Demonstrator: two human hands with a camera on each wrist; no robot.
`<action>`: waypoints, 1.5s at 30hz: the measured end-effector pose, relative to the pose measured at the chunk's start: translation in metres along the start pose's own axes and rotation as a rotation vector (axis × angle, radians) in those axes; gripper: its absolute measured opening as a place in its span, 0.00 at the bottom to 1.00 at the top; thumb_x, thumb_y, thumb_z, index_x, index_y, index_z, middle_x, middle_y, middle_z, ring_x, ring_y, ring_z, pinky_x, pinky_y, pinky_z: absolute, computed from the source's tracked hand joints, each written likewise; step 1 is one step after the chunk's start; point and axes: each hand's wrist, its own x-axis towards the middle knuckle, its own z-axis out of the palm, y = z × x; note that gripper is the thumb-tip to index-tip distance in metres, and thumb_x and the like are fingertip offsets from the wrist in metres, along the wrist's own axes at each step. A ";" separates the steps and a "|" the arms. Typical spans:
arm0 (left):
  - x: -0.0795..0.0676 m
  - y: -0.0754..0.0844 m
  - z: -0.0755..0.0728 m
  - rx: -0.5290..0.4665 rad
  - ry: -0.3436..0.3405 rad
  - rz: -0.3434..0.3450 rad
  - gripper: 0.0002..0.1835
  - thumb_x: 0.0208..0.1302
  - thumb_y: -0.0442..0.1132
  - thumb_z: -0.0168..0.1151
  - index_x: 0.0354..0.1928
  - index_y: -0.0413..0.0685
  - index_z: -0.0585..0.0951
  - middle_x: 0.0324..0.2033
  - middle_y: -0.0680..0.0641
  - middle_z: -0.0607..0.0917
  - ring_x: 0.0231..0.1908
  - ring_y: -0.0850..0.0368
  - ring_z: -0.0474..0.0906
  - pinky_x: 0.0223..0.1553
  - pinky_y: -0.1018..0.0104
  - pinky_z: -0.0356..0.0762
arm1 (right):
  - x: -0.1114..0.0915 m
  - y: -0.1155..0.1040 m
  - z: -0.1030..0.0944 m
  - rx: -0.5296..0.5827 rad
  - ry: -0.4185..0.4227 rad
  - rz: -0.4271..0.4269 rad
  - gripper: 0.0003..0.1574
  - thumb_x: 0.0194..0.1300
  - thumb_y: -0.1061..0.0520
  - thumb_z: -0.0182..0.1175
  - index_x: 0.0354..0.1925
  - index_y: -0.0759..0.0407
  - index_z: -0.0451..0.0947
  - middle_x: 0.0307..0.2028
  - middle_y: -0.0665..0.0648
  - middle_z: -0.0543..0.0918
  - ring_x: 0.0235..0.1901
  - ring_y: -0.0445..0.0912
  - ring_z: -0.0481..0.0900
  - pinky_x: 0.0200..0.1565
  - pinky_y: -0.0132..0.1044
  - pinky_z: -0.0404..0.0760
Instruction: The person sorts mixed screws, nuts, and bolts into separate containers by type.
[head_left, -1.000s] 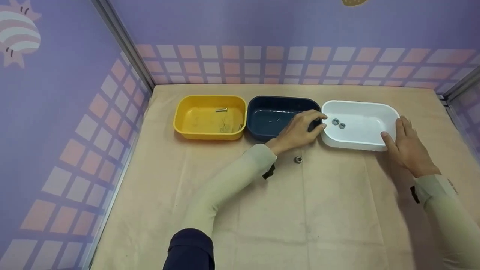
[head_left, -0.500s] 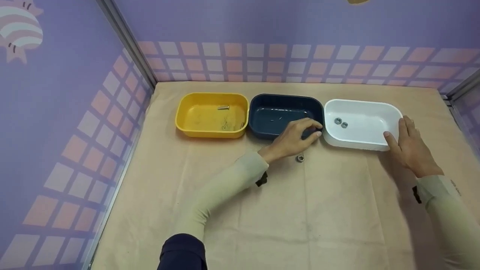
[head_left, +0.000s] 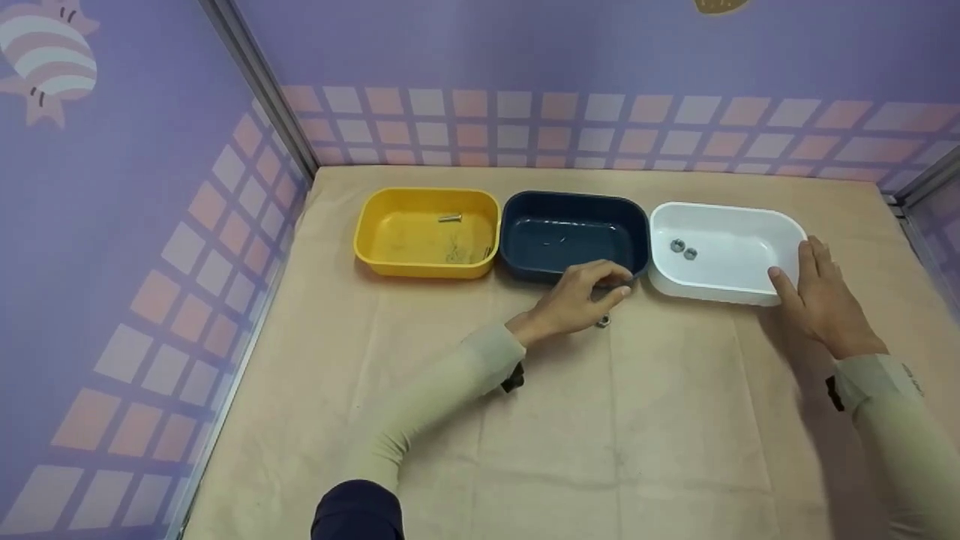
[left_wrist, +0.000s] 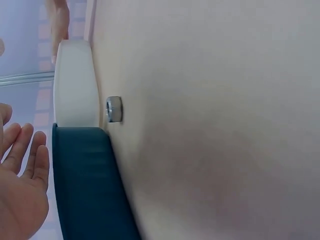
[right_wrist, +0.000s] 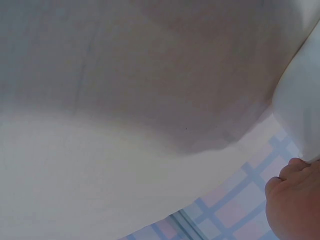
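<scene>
Over the front edge of the dark blue bin [head_left: 525, 266], my left hand [head_left: 570, 301] hovers with fingers loosely bent. Nothing shows between those fingers in the left wrist view, where the palm [left_wrist: 22, 200] faces the camera. A metal nut [head_left: 604, 321] lies on the cloth just below that hand, partly covered by it in the head view; the same nut [left_wrist: 114, 109] shows fully in the left wrist view. My right hand [head_left: 829, 307] holds the right end of the white bin [head_left: 720, 291], thumb over the rim and fingers along the outer wall. Two nuts [head_left: 678, 245] lie inside.
To the left stands a yellow bin [head_left: 364, 247] with a bolt [head_left: 450, 218] and some thin metal pieces. Tiny slivers [head_left: 562, 241] lie in the dark blue bin. The three bins stand in a row before the purple wall panels [head_left: 480, 45], on a beige cloth [head_left: 540, 450].
My left hand has drawn back from the gap between the dark blue and white bins, leftward and toward me, now partly covering the loose nut. My right hand stays on the white bin.
</scene>
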 end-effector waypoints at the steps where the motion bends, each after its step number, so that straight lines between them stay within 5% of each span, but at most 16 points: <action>1: -0.001 -0.001 0.000 -0.001 -0.002 -0.001 0.15 0.80 0.39 0.62 0.59 0.36 0.83 0.54 0.41 0.88 0.54 0.55 0.84 0.61 0.69 0.82 | 0.000 0.000 0.000 -0.003 -0.003 0.005 0.55 0.86 0.35 0.34 0.83 0.73 0.27 0.83 0.79 0.32 0.80 0.81 0.35 0.77 0.78 0.41; 8: -0.011 -0.008 0.002 0.006 -0.027 -0.027 0.15 0.80 0.38 0.61 0.59 0.36 0.83 0.56 0.42 0.88 0.56 0.54 0.84 0.62 0.74 0.79 | -0.002 0.001 0.001 -0.015 -0.009 0.018 0.56 0.86 0.34 0.34 0.83 0.74 0.27 0.83 0.80 0.32 0.79 0.83 0.35 0.73 0.82 0.46; 15: -0.020 -0.015 0.005 0.001 -0.046 -0.038 0.14 0.79 0.36 0.62 0.58 0.33 0.83 0.54 0.39 0.88 0.54 0.49 0.84 0.61 0.57 0.84 | -0.002 0.001 -0.002 0.003 -0.023 0.016 0.56 0.86 0.34 0.34 0.83 0.72 0.26 0.83 0.77 0.29 0.80 0.81 0.32 0.74 0.81 0.44; 24: -0.031 -0.025 0.007 0.044 -0.140 -0.106 0.18 0.77 0.39 0.66 0.61 0.37 0.83 0.54 0.40 0.87 0.55 0.49 0.84 0.62 0.61 0.82 | -0.001 0.001 -0.001 0.008 -0.025 0.009 0.55 0.86 0.35 0.34 0.83 0.72 0.26 0.83 0.77 0.30 0.79 0.81 0.31 0.73 0.82 0.43; 31: -0.032 -0.031 0.009 0.118 -0.206 -0.148 0.20 0.74 0.41 0.70 0.63 0.40 0.83 0.55 0.45 0.86 0.56 0.56 0.83 0.62 0.74 0.78 | 0.000 0.001 -0.001 0.006 -0.027 0.009 0.55 0.86 0.35 0.34 0.83 0.71 0.26 0.84 0.76 0.30 0.78 0.84 0.34 0.72 0.83 0.46; 45: -0.029 -0.037 0.010 0.184 -0.255 -0.214 0.19 0.74 0.44 0.71 0.63 0.48 0.86 0.61 0.48 0.83 0.64 0.56 0.77 0.70 0.72 0.71 | 0.002 0.002 0.001 0.010 -0.002 0.003 0.56 0.86 0.35 0.35 0.83 0.74 0.27 0.83 0.78 0.32 0.80 0.80 0.34 0.77 0.76 0.38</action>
